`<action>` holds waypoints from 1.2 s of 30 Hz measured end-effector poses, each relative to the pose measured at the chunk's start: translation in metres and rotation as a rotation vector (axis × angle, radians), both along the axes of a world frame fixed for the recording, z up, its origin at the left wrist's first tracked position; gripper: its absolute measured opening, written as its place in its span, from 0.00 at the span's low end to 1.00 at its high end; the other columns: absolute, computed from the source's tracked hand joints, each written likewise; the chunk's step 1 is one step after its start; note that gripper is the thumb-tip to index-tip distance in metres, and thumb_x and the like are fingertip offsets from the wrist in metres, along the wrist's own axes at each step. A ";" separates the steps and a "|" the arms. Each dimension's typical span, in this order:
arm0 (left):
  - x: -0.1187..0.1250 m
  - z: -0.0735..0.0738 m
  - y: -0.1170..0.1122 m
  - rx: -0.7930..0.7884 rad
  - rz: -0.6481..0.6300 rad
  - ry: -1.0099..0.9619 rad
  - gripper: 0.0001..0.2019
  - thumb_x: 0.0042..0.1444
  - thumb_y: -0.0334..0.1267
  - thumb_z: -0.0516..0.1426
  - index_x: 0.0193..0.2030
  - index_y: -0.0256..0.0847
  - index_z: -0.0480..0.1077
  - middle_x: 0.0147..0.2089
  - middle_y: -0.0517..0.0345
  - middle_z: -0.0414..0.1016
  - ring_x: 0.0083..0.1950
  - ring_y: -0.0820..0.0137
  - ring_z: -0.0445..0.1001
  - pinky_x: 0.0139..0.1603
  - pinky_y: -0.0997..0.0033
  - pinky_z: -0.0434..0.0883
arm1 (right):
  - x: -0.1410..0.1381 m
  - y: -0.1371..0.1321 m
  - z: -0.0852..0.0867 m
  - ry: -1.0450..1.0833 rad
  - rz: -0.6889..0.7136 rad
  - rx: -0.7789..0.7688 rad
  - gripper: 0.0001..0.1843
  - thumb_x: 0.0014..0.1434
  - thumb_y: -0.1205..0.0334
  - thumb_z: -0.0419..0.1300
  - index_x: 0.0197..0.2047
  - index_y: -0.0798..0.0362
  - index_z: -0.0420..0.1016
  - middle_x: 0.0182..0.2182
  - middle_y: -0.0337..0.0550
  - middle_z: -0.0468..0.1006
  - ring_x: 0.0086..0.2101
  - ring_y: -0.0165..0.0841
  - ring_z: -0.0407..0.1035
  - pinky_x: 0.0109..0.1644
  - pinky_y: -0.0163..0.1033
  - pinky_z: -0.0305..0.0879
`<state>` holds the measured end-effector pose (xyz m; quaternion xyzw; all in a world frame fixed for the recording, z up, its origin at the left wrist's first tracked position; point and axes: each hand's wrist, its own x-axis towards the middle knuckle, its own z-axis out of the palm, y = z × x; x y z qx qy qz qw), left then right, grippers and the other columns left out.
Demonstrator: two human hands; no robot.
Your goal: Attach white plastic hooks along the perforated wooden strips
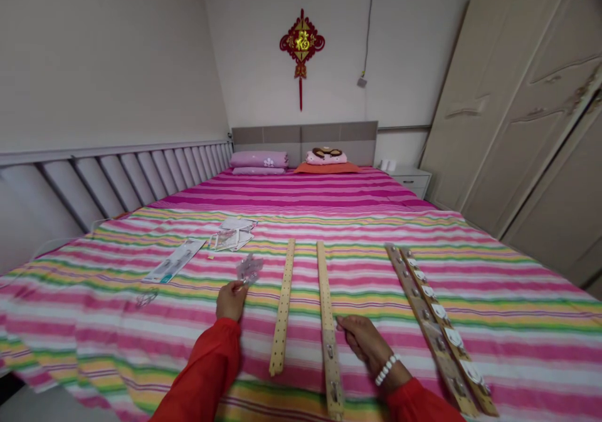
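Observation:
My left hand (230, 301) is closed in a pinch at the near edge of a small heap of clear plastic pieces (250, 268), its fingertips on one of them. My right hand (365, 342) has its thumb and index finger together beside a perforated wooden-coloured strip (323, 284); whatever lies between those fingertips is too small to make out. Clear backings with metal hooks (330, 352) cover the near part of that strip. A second perforated strip (283, 309), bare along its length, lies between my hands.
Two strips lie at the right, one with metal hooks (426, 314) and one with white round pieces (439, 311). At the left are a hook package (174, 261), papers and wrappers (231, 234) and a thin wire bundle (147, 296). All rest on a striped bedsheet (531, 334).

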<state>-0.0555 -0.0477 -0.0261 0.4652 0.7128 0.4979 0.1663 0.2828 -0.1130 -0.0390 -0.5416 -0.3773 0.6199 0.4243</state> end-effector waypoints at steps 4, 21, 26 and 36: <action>0.002 -0.003 -0.001 0.003 -0.036 0.000 0.09 0.42 0.44 0.57 0.24 0.40 0.72 0.25 0.55 0.76 0.29 0.64 0.74 0.33 0.68 0.69 | -0.001 0.001 -0.003 0.002 -0.012 0.027 0.19 0.39 0.44 0.63 0.17 0.52 0.66 0.04 0.26 0.52 0.09 0.20 0.40 0.12 0.31 0.32; 0.024 0.010 -0.030 -0.006 -0.104 -0.373 0.13 0.36 0.46 0.64 0.24 0.38 0.73 0.23 0.59 0.76 0.28 0.69 0.72 0.31 0.71 0.68 | -0.002 0.000 -0.003 -0.020 -0.031 0.053 0.17 0.44 0.49 0.60 0.16 0.49 0.62 0.05 0.27 0.51 0.10 0.22 0.40 0.15 0.32 0.31; 0.052 0.033 -0.059 -0.178 -0.137 -0.901 0.08 0.43 0.35 0.66 0.29 0.35 0.73 0.19 0.64 0.72 0.18 0.81 0.66 0.17 0.83 0.60 | -0.004 -0.001 -0.004 -0.025 -0.051 0.096 0.19 0.44 0.49 0.61 0.14 0.48 0.58 0.06 0.27 0.51 0.11 0.22 0.40 0.17 0.33 0.32; 0.135 0.075 -0.093 -0.395 -0.299 -1.379 0.05 0.59 0.24 0.54 0.35 0.33 0.71 0.26 0.57 0.77 0.22 0.78 0.75 0.18 0.85 0.69 | -0.005 -0.014 0.004 0.140 -0.181 0.166 0.19 0.40 0.51 0.66 0.16 0.51 0.61 0.07 0.27 0.56 0.11 0.20 0.43 0.17 0.33 0.32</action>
